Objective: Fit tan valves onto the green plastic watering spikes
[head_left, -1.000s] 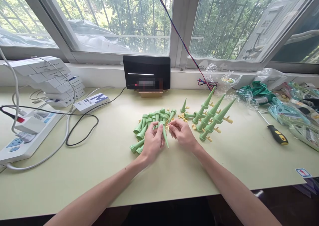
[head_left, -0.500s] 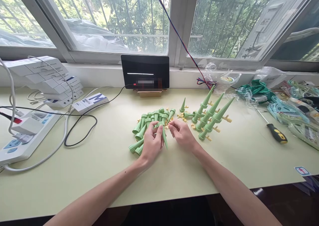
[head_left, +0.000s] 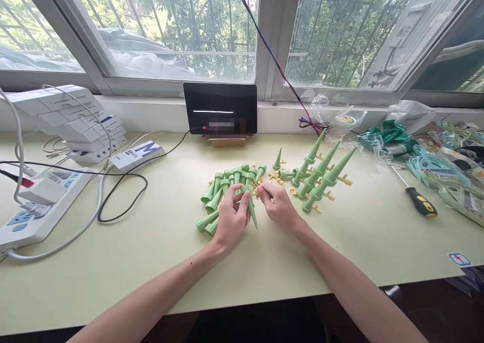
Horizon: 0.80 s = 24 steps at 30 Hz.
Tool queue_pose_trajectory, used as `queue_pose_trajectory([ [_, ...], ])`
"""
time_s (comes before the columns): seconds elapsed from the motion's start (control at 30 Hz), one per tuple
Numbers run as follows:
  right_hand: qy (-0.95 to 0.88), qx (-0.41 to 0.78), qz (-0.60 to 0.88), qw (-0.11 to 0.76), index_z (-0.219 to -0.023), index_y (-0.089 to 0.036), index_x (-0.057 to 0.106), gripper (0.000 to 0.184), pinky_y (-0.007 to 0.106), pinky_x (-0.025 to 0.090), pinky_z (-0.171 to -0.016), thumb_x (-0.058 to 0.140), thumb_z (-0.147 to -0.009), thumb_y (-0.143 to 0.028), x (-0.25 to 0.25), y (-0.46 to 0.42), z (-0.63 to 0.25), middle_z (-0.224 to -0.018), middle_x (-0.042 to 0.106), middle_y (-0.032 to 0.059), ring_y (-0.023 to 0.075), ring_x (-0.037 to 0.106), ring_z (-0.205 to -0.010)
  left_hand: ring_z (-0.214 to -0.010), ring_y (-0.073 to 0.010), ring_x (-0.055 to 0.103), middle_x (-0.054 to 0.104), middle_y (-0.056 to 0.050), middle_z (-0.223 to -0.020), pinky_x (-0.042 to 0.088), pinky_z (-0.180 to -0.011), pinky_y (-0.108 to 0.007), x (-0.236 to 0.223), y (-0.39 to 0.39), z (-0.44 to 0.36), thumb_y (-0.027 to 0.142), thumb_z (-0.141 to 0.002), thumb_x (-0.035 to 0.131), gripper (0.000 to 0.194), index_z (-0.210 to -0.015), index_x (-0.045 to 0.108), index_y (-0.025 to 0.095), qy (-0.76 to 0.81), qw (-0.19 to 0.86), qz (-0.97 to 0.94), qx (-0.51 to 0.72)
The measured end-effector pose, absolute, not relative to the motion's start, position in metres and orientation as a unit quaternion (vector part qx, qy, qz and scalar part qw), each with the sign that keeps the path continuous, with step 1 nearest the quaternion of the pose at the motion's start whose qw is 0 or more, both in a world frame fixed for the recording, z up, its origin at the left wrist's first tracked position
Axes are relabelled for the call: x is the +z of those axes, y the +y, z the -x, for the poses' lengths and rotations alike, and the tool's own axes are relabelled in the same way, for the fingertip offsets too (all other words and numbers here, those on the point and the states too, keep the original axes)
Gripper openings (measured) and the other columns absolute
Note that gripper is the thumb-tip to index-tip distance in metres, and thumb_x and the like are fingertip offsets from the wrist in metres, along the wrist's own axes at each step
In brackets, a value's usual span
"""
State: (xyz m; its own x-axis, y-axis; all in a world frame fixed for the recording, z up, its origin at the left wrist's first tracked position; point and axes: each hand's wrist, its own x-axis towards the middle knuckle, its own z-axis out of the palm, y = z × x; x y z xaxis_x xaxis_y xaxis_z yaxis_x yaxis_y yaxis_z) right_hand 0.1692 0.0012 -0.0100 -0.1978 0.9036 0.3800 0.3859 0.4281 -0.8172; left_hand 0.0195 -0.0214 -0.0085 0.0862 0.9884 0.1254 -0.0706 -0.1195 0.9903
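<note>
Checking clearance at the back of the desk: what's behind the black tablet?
Beyond the black tablet, a white ledge and window frame show; anything directly behind it is covered.

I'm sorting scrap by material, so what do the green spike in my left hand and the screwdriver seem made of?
Green spike: probably matte plastic, evenly coloured with moulded-looking ridges. Screwdriver: likely a plastic or rubber handle, shiny metallic shaft.
</note>
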Motion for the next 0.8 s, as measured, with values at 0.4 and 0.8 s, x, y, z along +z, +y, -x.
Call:
queue_pose_trajectory([
  [0.4, -0.723, 0.277, 0.457, 0.437, -0.065, -0.022, 0.04, 0.042, 0.029, 0.031, -0.056, 0.035, -0.101, -0.042, -0.0118, 0.0019, -0.1681, -0.059, 0.045, -0.0008, 0.0145, 0.039, -0.053, -0.039, -0.0053, 0.04, 0.051, 0.007, -0.063, 0.033, -0.037, -0.018, -0.0104, -0.0236, -0.0182, 0.046, -0.091, 0.058, 0.028, -0.107, 0.052, 0.025, 0.433, 0.477, -0.569, 0.511],
  [0.8, -0.72, 0.286, 0.456, 0.438, -0.061, -0.022, 0.034, 0.049, 0.03, 0.027, -0.054, 0.032, -0.102, -0.048, -0.0119, 0.0013, -0.1668, -0.055, 0.036, -0.0024, 0.0134, 0.033, -0.051, -0.04, -0.0053, 0.04, 0.052, 0.006, -0.066, 0.033, -0.037, -0.019, -0.011, -0.0224, -0.0175, 0.047, -0.092, 0.056, 0.029, -0.11, 0.052, 0.024, 0.429, 0.489, -0.566, 0.506],
])
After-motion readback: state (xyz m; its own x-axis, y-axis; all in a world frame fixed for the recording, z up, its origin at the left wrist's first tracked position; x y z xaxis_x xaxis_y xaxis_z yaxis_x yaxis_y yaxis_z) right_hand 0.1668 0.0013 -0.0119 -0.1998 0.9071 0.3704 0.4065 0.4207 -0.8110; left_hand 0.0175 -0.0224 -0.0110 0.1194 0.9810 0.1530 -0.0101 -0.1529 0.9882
